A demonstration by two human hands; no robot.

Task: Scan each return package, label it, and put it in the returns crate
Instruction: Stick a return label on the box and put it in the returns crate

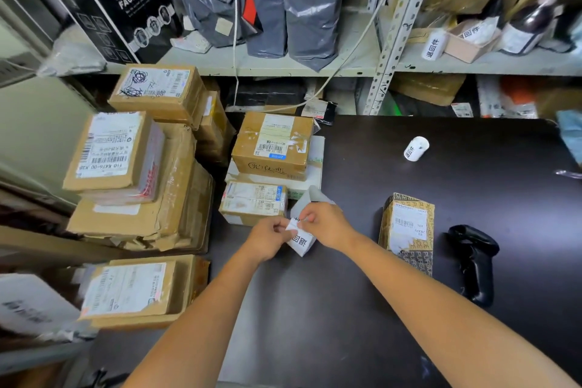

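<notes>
Dark tabletop (346, 309) under you, pale metal shelving (392, 22) along the far side. Your left hand (267, 238) and right hand (327, 225) meet at the near middle, both with fingertips curled in, pinching a small white paper label with black characters (303, 241). Its top edge is buried under your fingers. Right of your hands, well apart, stands the brown-and-black printed cardboard package (407, 230), with a black handheld scanner (474, 261) lying just beside it.
</notes>
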